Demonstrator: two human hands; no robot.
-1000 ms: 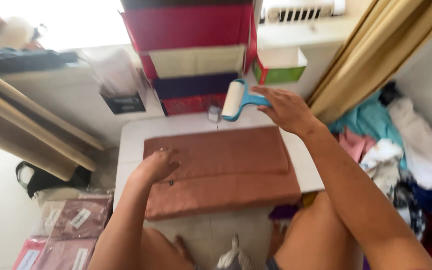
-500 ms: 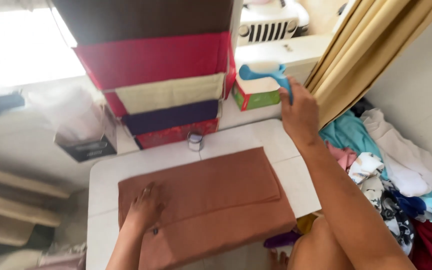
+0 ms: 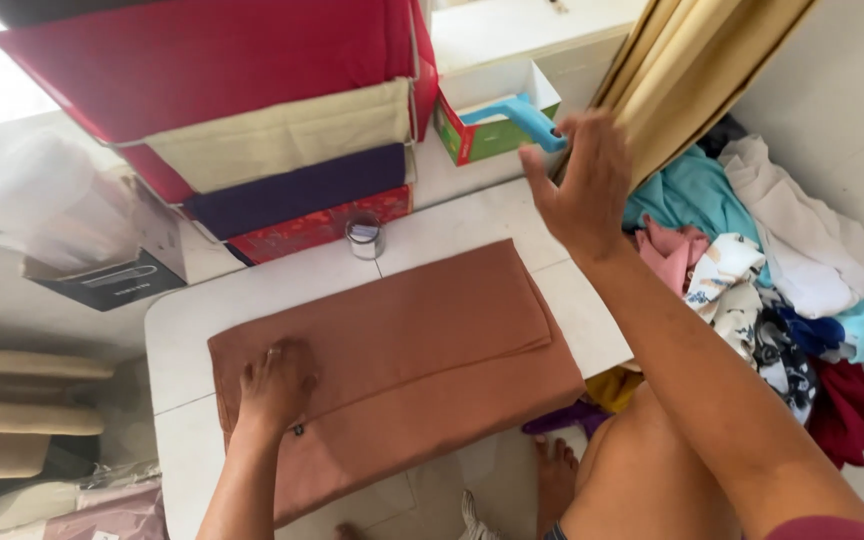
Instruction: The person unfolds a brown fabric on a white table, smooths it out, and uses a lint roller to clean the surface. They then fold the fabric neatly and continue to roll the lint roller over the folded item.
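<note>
A folded rust-brown cloth lies on a low white table. My left hand rests flat on the cloth's left part, fingers spread. My right hand is raised at the back right, its fingers next to the blue handle of a lint roller that sticks out of a green and red open box. I cannot tell whether the fingers still grip the handle; the roller's head is hidden inside the box.
A stack of folded fabrics in red, cream, purple and patterned red stands behind the table. A small metal tin sits by it. A dark box is at left, a yellow curtain and a heap of clothes at right.
My right hand carried the lint roller from above the cloth back and to the right, and its head now sits in the green and red box. The left hand stayed on the cloth.
</note>
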